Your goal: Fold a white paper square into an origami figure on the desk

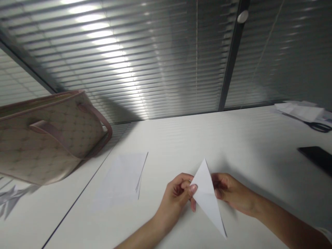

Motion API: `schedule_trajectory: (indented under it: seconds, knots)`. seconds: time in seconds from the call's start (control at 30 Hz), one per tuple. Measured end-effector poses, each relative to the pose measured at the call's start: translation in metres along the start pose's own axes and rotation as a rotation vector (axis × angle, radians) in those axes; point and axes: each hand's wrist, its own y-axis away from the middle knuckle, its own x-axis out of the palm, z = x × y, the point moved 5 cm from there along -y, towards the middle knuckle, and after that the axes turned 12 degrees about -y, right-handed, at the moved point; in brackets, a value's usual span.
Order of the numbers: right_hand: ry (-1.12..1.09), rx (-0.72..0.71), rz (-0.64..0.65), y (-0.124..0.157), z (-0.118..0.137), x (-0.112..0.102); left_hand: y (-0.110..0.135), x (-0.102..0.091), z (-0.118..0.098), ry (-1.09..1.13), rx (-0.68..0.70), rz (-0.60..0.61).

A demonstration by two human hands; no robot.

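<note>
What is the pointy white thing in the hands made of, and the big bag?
The white pointed piece, pinched between the left hand and right hand, looks like thin matte paper: sharp creases, flat faces. The bag looks like coated canvas or faux leather, beige with a printed pattern and smooth pinkish straps.

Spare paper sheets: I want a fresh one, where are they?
In the head view the spare paper sheets lie flat on the white table, left of centre, between the patterned bag and the left hand pinching the folded paper.

Soft focus, glare streaks on blinds (116, 58), edges warped
</note>
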Motion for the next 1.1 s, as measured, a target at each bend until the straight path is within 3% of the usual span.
schedule_trajectory:
  seconds: [0.27, 0.5, 0.7, 0.93, 1.1]
  knots:
    - [-0.015, 0.035, 0.094, 0.001, 0.003, 0.011, 0.003, 0.004, -0.003, 0.009, 0.001, 0.030]
    - [0.014, 0.025, 0.057, 0.000, 0.001, 0.009, 0.003, 0.004, 0.001, 0.027, -0.022, 0.017]
    - [0.078, 0.011, -0.051, 0.002, 0.000, -0.002, 0.002, -0.001, 0.003, 0.021, -0.050, -0.023]
    - [0.211, -0.053, -0.340, 0.000, -0.002, -0.019, 0.001, -0.015, -0.001, -0.073, -0.090, -0.276]
    - [0.281, -0.061, -0.433, -0.002, -0.009, -0.025, -0.001, -0.013, 0.000, -0.071, -0.089, -0.264]
